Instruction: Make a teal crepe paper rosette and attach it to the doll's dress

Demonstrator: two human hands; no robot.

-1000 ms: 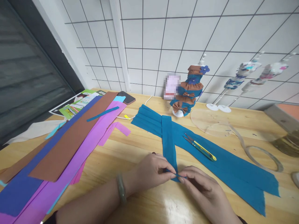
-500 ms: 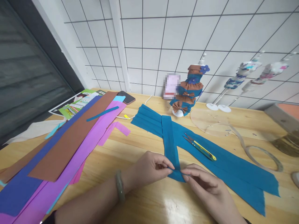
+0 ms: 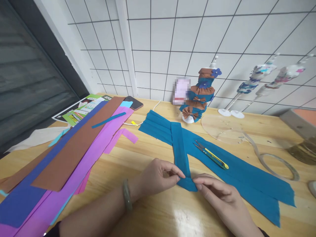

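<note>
A narrow teal crepe-paper strip (image 3: 179, 148) lies across a wide teal crepe-paper sheet (image 3: 237, 174) on the wooden table (image 3: 138, 164). My left hand (image 3: 158, 176) pinches the strip's near end from the left. My right hand (image 3: 217, 194) pinches the same end from the right. Both hands are closed on the paper, fingertips almost touching. A green bangle (image 3: 127, 199) sits on my left wrist. Yellow-handled thread snips (image 3: 211, 154) rest on the wide sheet just beyond my right hand.
Long brown, blue and purple paper sheets (image 3: 71, 154) cover the left side. At the back stand a paper-dressed doll (image 3: 199, 97), two more figures on stands (image 3: 256, 82), a phone (image 3: 133, 102) and leaflets (image 3: 79, 110). A clear ring (image 3: 278, 166) and clear disc (image 3: 222, 128) lie right.
The strip's near end has shifted slightly toward me and to the right, with more of its end showing between my fingertips. Both hands stayed pinched on it and moved a little nearer.
</note>
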